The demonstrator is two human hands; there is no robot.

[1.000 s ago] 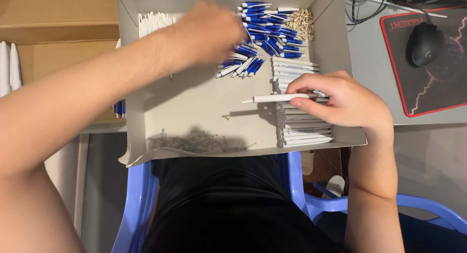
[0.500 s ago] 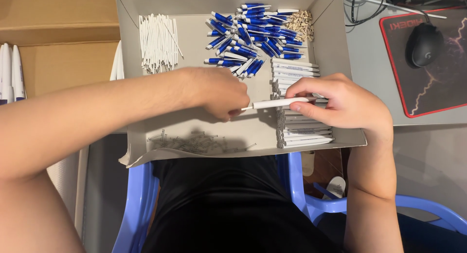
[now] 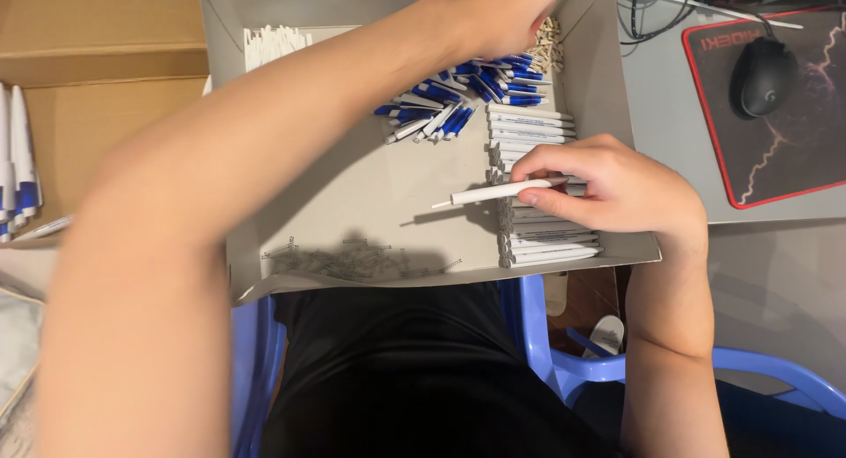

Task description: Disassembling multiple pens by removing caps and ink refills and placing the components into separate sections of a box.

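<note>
My right hand (image 3: 608, 189) pinches a white pen barrel (image 3: 493, 194), held level over a grey cardboard tray (image 3: 370, 185) on my lap. Under that hand lies a stack of white pen barrels (image 3: 538, 128). My left hand (image 3: 502, 13) reaches across to the tray's far right corner, fingers curled over a small heap of beige springs (image 3: 551, 35); whether it grips anything is hidden. A pile of blue and white pen parts (image 3: 458, 101) lies just below the left hand. White refill tubes (image 3: 273, 44) sit at the far left of the tray.
A scatter of thin dark ink refills (image 3: 352, 262) lies at the tray's near edge. A black mouse (image 3: 765, 75) rests on a mouse pad (image 3: 775, 150) on the desk to the right. A cardboard box (image 3: 97, 79) and finished pens (image 3: 19, 158) are to the left. Blue plastic chair (image 3: 564, 370) below.
My left hand moved from the pen barrel's tip near the tray's middle up to the far right corner over the springs. The right hand kept the barrel almost still.
</note>
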